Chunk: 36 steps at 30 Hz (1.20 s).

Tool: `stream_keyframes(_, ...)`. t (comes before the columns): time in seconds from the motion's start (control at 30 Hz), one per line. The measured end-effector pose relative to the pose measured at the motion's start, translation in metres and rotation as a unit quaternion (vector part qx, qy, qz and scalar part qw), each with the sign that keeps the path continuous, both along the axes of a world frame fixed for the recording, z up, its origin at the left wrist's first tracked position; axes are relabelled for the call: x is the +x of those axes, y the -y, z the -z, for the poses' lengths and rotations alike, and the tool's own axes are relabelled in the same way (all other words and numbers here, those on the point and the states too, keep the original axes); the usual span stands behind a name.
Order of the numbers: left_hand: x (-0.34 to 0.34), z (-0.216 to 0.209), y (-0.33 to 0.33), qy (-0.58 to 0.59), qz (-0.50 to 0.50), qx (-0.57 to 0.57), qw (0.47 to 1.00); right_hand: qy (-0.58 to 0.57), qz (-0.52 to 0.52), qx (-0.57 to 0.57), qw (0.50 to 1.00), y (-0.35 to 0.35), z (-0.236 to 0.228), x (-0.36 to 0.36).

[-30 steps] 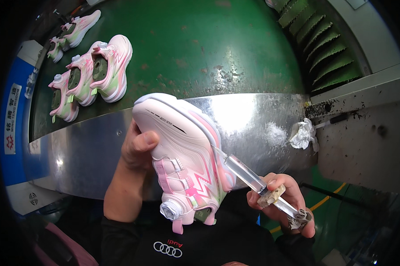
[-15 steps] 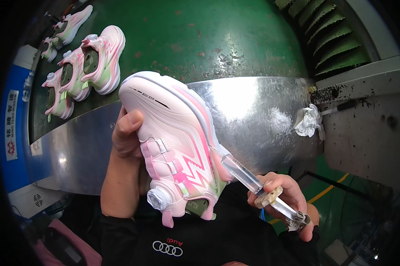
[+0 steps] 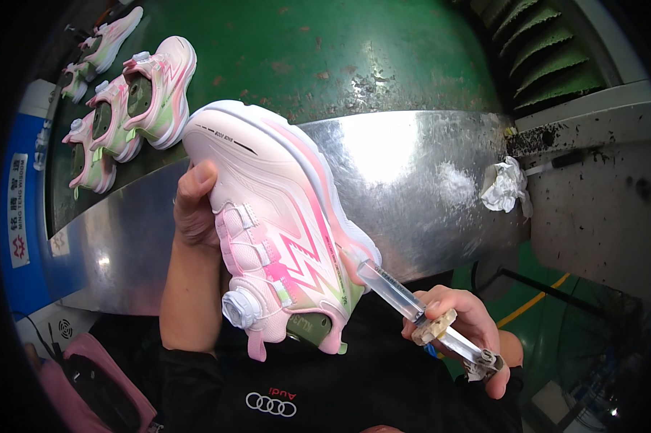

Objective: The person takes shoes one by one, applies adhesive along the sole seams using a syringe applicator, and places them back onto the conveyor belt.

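A pink and white sneaker (image 3: 282, 195) with a white dial and green trim is held up in front of me, toe pointing away and sole toward the right. My left hand (image 3: 195, 206) is closed round it at the upper's left side, thumb on top and the other fingers hidden beneath. In my right hand (image 3: 466, 325) is a clear syringe (image 3: 394, 292), thumb at the plunger's end and fingers by the wrapped flange. Its tip lies against the seam between upper and sole near the heel. Whether anything comes out of it I cannot tell.
Several matching sneakers (image 3: 159, 94) stand on the green belt (image 3: 282, 50) at the far left. A metal plate (image 3: 412, 216) spans the near side, with a whitish smear on it. On the right lie crumpled white paper (image 3: 504, 185) and a dark-handled tool (image 3: 567, 160) beside a strip-curtained opening (image 3: 545, 61).
The held sneaker has shifted slightly left and up with my left hand. The syringe tip has slid a little along the seam toward the heel. The sneakers on the belt appear slightly farther left.
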<state>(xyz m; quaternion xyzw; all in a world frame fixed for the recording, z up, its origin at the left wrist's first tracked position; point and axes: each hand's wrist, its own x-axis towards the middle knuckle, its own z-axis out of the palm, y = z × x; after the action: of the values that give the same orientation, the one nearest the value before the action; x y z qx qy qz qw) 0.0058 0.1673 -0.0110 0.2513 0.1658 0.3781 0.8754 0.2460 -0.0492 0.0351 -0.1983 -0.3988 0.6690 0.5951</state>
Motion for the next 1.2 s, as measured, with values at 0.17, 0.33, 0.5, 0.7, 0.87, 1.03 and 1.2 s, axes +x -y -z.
stream_keyframes(0.17, 0.002, -0.003, -0.003, -0.008, 0.001, -0.004, 1.000, 0.001, -0.011, -0.015, 1.000, 0.009, 0.000, 0.003)
stream_keyframes(0.33, 0.001, 0.000, -0.007, -0.008, -0.007, -0.010, 1.000, 0.021, -0.004, -0.006, 1.000, 0.017, 0.000, 0.002)
stream_keyframes(0.5, 0.003, 0.003, -0.007, -0.031, -0.029, -0.046, 0.998, 0.026, 0.012, -0.007, 1.000, 0.028, 0.008, 0.005)
stream_keyframes(0.7, 0.004, 0.004, -0.007, -0.044, -0.037, -0.049, 0.997, 0.064, 0.047, 0.018, 0.997, 0.034, 0.017, 0.004)
stream_keyframes(0.87, 0.004, 0.005, -0.009, -0.043, -0.029, -0.070, 0.996, 0.070, 0.062, 0.022, 0.995, 0.038, 0.022, 0.004)
stream_keyframes(1.03, 0.003, 0.008, -0.008, -0.023, -0.032, -0.065, 0.997, 0.068, 0.069, 0.033, 0.995, 0.039, 0.027, 0.005)
stream_keyframes(1.2, 0.007, 0.008, -0.008, -0.036, -0.032, -0.069, 0.996, 0.070, 0.071, 0.033, 0.994, 0.041, 0.031, 0.005)
